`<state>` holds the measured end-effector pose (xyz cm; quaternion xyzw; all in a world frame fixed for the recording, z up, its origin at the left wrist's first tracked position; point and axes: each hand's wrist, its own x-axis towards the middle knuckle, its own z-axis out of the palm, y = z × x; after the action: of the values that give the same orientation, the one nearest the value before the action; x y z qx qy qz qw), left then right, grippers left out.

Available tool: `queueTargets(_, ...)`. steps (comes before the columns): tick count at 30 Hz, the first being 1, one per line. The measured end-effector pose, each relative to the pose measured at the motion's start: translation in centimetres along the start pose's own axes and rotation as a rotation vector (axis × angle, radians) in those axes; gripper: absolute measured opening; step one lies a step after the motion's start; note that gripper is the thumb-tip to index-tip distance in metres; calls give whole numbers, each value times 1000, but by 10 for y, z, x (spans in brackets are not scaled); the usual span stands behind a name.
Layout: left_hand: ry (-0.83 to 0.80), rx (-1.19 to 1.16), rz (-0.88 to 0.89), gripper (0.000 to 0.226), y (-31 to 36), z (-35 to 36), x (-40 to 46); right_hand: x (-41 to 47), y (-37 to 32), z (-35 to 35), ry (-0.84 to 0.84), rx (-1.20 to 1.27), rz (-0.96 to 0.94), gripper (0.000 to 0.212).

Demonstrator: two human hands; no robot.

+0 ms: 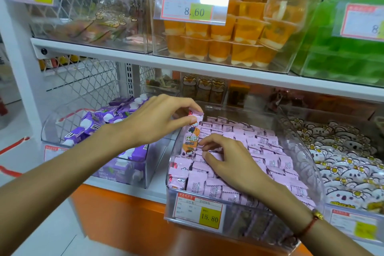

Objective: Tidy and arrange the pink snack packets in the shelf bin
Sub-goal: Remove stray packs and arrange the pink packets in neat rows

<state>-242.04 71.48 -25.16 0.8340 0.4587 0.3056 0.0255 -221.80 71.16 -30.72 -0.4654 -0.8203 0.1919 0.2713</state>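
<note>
Slotting one packet (192, 131) into place looks to be the step in hand: from the head view, the left hand (158, 122) pinches its top end between thumb and fingertips and holds it upright, printed face out, against the bin's (245, 214) left wall, its lower end down among the packets already lying there. The right hand (226, 160) rests on the rows of pink packets (259, 151) just beside it, fingers curled and pressing into the stack, seemingly parting a gap near the left edge; I cannot tell whether it grips any one packet. The rows fill the bin from front edge to back, mostly in order. Next, I judge, the upright packet must be laid or pushed into that gap, turned to match its neighbours, and pressed level.
</note>
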Motion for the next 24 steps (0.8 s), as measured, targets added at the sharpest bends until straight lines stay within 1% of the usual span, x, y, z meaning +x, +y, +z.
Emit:
queueTargets(3, 84, -14, 45, 19, 0, 3, -3, -1, 2, 1, -7, -1, -4, 15)
queueTargets(4, 85, -10, 56, 19, 0, 4, -5, -1, 2, 0, -5, -3, -7, 16)
queueTargets(5, 55, 6, 53, 19, -2, 5, -6, -1, 3, 0, -3, -5, -10, 16)
queueTargets(8, -110, 51, -16, 20, -4, 12, -11, -1, 2, 0, 4, -15, -26, 18)
queueTargets(10, -158, 84, -49, 18, -3, 13, -10, -1, 0, -1, 3, -19, -40, 21)
queueTargets(13, -267, 256, -55, 25, 1, 13, -9, -2, 0, -2, -7, -27, -53, 21)
queueTargets(14, -236, 267, -53, 29, 1, 14, -12, -2, 0, -2, -8, -35, -60, 18)
queueTargets(15, -140, 229, -69, 32, 2, 15, -17, -1, 0, -2, -4, -53, -77, 16)
queueTargets(17, 130, 46, -175, 37, 4, 17, -34, 0, -2, -3, 6, -115, -153, 25)
queueTargets(18, 211, -38, -243, 38, 6, 19, -43, 1, -3, -2, -5, -144, -198, 30)
queueTargets(19, 227, -104, -315, 37, 8, 22, -50, 3, -5, -1, -29, -168, -229, 35)
queueTargets(21, 159, -216, -429, 35, 12, 30, -62, 5, -7, 6, -104, -215, -226, 41)
queueTargets(23, 107, -309, -464, 30, 17, 37, -69, 8, -6, 11, -202, -287, -174, 44)
queueTargets(24, 95, -320, -458, 28, 19, 38, -70, 9, -6, 12, -237, -322, -155, 44)
